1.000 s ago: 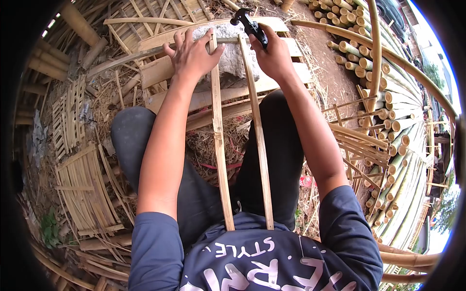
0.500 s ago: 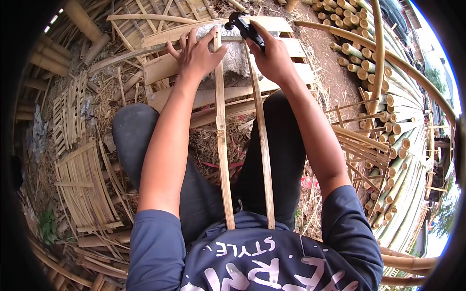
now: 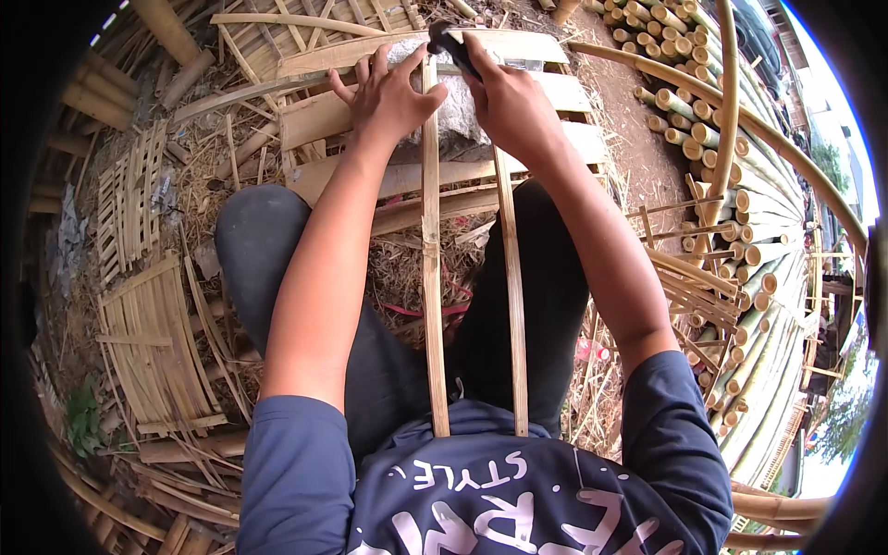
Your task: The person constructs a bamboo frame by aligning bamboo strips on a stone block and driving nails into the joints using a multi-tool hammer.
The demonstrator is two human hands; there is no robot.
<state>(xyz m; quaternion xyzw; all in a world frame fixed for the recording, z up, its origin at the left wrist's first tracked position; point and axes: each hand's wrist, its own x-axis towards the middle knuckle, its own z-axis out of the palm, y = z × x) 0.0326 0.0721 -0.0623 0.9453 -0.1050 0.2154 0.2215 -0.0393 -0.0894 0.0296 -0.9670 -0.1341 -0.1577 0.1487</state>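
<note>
My right hand [image 3: 513, 109] grips a black hammer [image 3: 453, 48], its head over the far end of the left bamboo strip [image 3: 431, 231]. My left hand [image 3: 390, 100] holds that strip near its far end, forefinger at its tip and thumb across it, the other fingers spread. A second bamboo strip [image 3: 511, 296] runs alongside, its far part hidden under my right hand. Both strips reach back to my shirt between my knees. Beneath the hands sits a pale stone block [image 3: 455, 125]. A wide split-bamboo slat [image 3: 324, 57] lies crosswise at the far end.
Stacked bamboo poles [image 3: 772, 222] fill the right side, with a curved pole [image 3: 786, 129] arching in front. Woven bamboo panels [image 3: 153, 342] lie on the left among shavings. Wide bamboo slats [image 3: 314, 120] lie around the stone block.
The hammer has swung left and down, bringing its head to the strip's far end. My left hand has shifted slightly right, still at the strip.
</note>
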